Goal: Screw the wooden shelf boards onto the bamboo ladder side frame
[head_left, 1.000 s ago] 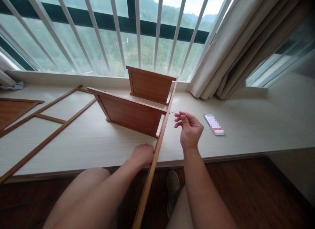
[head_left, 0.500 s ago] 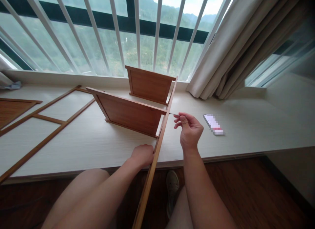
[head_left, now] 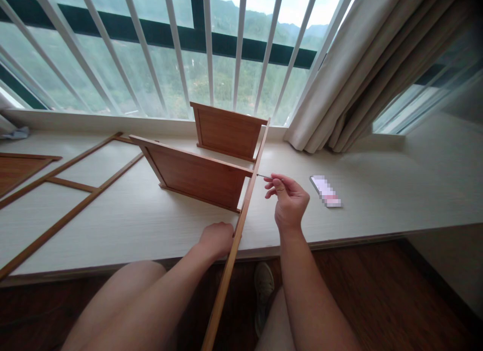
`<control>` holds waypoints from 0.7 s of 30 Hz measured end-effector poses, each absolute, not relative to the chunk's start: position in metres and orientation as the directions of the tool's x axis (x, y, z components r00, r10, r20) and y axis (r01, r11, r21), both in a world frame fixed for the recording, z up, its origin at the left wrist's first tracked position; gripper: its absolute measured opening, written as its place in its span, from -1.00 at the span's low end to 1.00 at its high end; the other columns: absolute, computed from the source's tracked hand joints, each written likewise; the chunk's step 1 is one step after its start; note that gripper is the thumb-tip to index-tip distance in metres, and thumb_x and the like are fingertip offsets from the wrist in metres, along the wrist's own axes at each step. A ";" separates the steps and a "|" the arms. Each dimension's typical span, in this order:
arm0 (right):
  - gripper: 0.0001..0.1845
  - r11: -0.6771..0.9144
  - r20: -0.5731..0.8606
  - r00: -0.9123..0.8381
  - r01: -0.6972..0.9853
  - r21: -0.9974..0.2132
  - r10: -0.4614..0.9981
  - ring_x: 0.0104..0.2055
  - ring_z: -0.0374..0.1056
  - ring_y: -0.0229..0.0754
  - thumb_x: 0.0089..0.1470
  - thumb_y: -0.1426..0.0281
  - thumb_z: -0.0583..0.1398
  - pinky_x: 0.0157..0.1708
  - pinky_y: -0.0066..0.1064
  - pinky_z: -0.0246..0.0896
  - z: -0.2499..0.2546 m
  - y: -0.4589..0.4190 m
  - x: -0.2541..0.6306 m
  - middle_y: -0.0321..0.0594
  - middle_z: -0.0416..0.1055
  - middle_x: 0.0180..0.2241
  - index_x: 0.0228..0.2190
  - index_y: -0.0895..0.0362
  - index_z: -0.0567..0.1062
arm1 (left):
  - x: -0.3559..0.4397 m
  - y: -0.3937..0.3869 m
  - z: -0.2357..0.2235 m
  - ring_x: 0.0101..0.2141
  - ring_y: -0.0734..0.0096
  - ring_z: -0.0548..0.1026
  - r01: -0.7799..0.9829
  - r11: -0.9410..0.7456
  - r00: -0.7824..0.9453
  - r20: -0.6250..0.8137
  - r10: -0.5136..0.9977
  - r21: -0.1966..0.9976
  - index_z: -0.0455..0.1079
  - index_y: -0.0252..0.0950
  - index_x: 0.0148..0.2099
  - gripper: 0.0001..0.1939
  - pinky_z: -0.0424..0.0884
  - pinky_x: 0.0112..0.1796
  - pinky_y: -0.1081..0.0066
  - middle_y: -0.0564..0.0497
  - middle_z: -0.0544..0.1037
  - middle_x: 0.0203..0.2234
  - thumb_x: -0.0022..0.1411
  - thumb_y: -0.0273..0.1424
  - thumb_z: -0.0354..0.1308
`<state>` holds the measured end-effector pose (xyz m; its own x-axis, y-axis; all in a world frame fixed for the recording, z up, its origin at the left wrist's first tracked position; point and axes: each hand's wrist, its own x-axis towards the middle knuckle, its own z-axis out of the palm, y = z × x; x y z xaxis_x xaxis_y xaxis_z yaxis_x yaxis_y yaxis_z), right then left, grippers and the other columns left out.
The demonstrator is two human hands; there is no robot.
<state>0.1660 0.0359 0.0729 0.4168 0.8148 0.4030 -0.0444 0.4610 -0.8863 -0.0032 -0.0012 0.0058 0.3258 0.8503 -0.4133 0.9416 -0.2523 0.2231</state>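
My left hand (head_left: 218,240) is closed around a long wooden rail (head_left: 234,240), which slopes from the window side down past the ledge's front edge. Two brown wooden panels, the nearer one (head_left: 196,176) and the farther one (head_left: 228,132), stand on edge against the rail's left side. Between the thumb and fingers of my right hand (head_left: 290,197) is a thin metal Allen key (head_left: 265,176). Its tip meets the rail's right side, level with the nearer panel's top edge. The fastener there is too small to make out.
On the left of the white ledge (head_left: 124,235) lie a wooden ladder-like frame (head_left: 92,189) and another panel (head_left: 22,171). A phone (head_left: 325,191) rests right of my right hand. Behind are window bars (head_left: 208,49) and a beige curtain (head_left: 339,89).
The view has shifted very slightly. Both hands keep their holds, and the Allen key's tip stays at the same spot on the rail.
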 end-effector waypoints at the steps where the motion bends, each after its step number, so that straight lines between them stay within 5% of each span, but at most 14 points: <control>1: -0.79 0.461 0.406 0.414 -0.040 -0.886 0.815 -0.44 0.44 -0.19 0.06 0.28 0.29 -0.62 -0.39 0.30 0.073 0.036 0.166 -0.17 0.57 -0.41 -0.30 0.15 0.58 | -0.003 -0.001 0.006 -0.21 0.05 0.58 0.942 -0.249 0.324 -0.411 0.852 0.225 0.55 -0.30 -0.23 -0.42 0.45 -0.21 0.25 -0.26 0.61 -0.26 0.26 0.01 -0.15; 21: -0.76 0.407 0.370 0.370 -0.025 -0.913 0.852 -0.46 0.39 -0.22 0.05 0.28 0.30 -0.60 -0.40 0.29 0.075 0.035 0.171 -0.13 0.58 -0.41 -0.27 0.18 0.61 | -0.004 -0.001 0.001 -0.21 -0.01 0.57 0.935 -0.264 0.340 -0.384 0.858 0.237 0.56 -0.30 -0.23 -0.38 0.46 -0.22 0.18 -0.29 0.60 -0.25 0.29 0.00 -0.22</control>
<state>0.1714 0.0348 0.0745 0.3705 0.8522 0.3695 -0.0249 0.4068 -0.9132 -0.0043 -0.0011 0.0005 0.3404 0.8581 -0.3844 0.9347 -0.2645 0.2373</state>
